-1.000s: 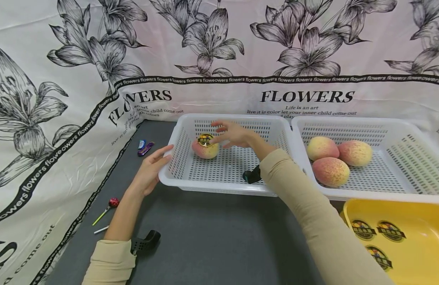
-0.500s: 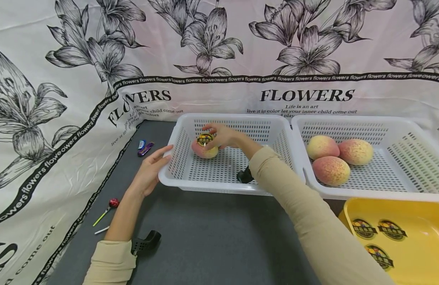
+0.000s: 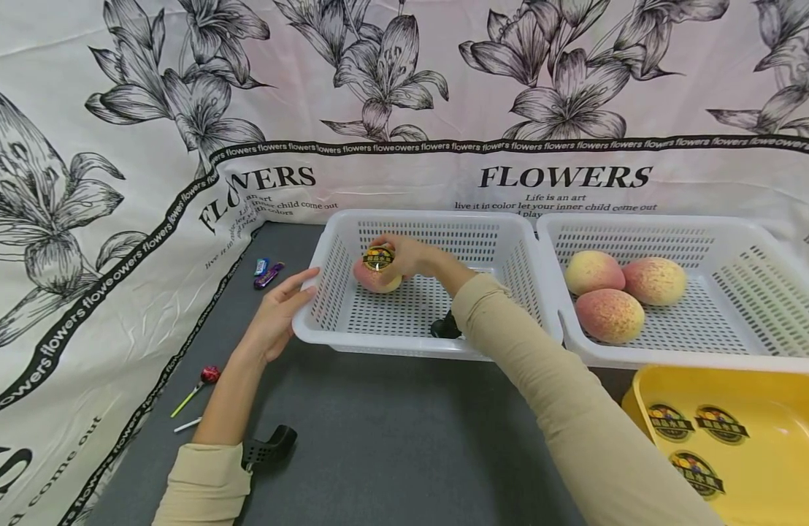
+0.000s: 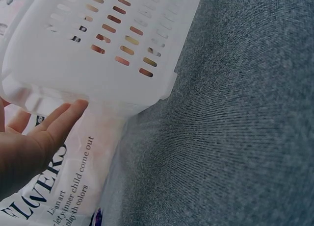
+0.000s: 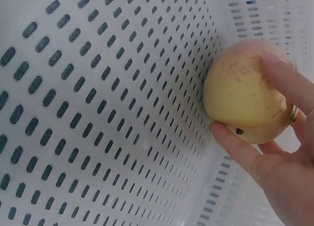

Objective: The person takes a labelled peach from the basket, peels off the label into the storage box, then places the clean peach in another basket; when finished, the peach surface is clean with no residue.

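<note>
A pink-yellow fruit [image 3: 376, 275] with a round gold sticker lies in the left white perforated basket [image 3: 326, 325]. My right hand [image 3: 404, 257] curls its fingers and thumb round that fruit [image 5: 245, 93], thumb underneath and fingers over the top. My left hand [image 3: 276, 310] lies with straight fingers against the basket's left front corner [image 4: 29, 96], touching the rim. Both sleeves are beige.
A second white basket [image 3: 766, 354] to the right holds three similar fruits [image 3: 610, 315]. A yellow tray [image 3: 779, 416] with round stickers sits at the front right. Small wrapped sweets [image 3: 266, 272] and a lollipop [image 3: 204, 378] lie on the dark mat by the flowered cloth.
My right hand has come down from hovering open above the stickered fruit and closed its fingers round it. The left hand has stayed at the basket's corner.
</note>
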### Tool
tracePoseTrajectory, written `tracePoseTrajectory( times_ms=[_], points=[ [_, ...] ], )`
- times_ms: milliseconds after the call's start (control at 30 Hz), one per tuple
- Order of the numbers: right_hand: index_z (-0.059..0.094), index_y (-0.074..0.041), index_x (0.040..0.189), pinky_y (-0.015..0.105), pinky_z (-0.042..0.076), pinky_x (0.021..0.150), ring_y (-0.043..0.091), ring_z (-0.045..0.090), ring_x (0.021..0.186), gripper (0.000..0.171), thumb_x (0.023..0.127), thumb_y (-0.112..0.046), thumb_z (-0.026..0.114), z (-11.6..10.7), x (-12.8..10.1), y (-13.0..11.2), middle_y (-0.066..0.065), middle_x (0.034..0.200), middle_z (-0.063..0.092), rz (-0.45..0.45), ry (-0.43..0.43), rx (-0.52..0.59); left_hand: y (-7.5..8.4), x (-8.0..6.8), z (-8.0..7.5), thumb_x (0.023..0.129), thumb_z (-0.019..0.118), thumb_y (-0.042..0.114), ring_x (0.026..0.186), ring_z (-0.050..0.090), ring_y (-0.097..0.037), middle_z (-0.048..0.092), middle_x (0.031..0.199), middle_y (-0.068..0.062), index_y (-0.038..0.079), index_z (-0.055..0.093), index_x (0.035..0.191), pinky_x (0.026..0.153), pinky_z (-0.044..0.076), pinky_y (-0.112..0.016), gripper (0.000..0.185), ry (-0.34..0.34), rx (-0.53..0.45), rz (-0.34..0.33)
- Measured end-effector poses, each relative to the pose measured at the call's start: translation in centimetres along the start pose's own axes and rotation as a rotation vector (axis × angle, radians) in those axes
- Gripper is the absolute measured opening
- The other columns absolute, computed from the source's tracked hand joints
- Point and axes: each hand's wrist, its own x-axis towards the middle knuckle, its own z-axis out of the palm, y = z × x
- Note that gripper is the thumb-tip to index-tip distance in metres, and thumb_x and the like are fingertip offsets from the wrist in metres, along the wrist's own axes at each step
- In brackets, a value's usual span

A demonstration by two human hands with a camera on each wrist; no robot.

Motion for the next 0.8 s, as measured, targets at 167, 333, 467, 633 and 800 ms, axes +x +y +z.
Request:
tracePoseTrajectory(
  times_ms=[167,333,467,633,800],
  points=[
    [0.042,-0.019,0.141,0.044,0.049,0.085,0.029,0.047,0.115,0.078,0.075,0.004,0.078,0.1,-0.1,-0.1,0.013,0.131,0.043,0.005,0.02,0.012,0.0,-0.1,0.0,0.102,0.048,0.017,0.105,0.058,-0.02,0.038,0.143,-0.021,0.008,0.035,0.147,0.076,0.052,-0.03,0.048,0.001,0.002,-0.002],
    [0.042,-0.019,0.141,0.043,0.05,0.084,0.029,0.046,0.116,0.079,0.074,0.003,0.077,-0.5,-0.5,-0.4,0.013,0.135,0.039,-0.018,0.027,0.009,0.1,-0.1,0.0,0.102,0.047,0.016,0.105,0.057,-0.02,0.038,0.143,-0.022,0.007,0.035,0.147,0.076,0.052,-0.03,0.048,-0.003,0.0,0.005],
    [0.04,-0.018,0.142,0.045,0.049,0.085,0.03,0.046,0.115,0.079,0.075,0.005,0.076,-1.3,-1.6,-1.3,0.014,0.138,0.036,-0.056,-0.002,0.05,0.0,0.0,0.1,0.102,0.047,0.015,0.106,0.057,-0.021,0.038,0.144,-0.021,0.007,0.035,0.147,0.076,0.052,-0.029,0.048,-0.007,-0.002,0.005],
    [0.04,-0.018,0.142,0.044,0.05,0.084,0.03,0.047,0.114,0.078,0.077,0.005,0.076,-2.2,-4.1,-2.8,0.013,0.139,0.033,-0.13,-0.051,0.062,0.0,0.1,0.0,0.102,0.046,0.016,0.111,0.054,-0.024,0.037,0.144,-0.02,0.007,0.034,0.147,0.077,0.051,-0.03,0.048,-0.01,0.002,0.006],
    [0.042,-0.019,0.141,0.04,0.051,0.081,0.029,0.046,0.114,0.078,0.075,-0.003,0.08,-3.0,-7.5,-3.4,0.009,0.137,0.037,-0.216,-0.077,0.008,0.0,0.1,0.0,0.102,0.047,0.016,0.11,0.054,-0.023,0.038,0.144,-0.02,0.008,0.035,0.147,0.077,0.051,-0.03,0.047,-0.003,-0.003,0.005]
  ],
)
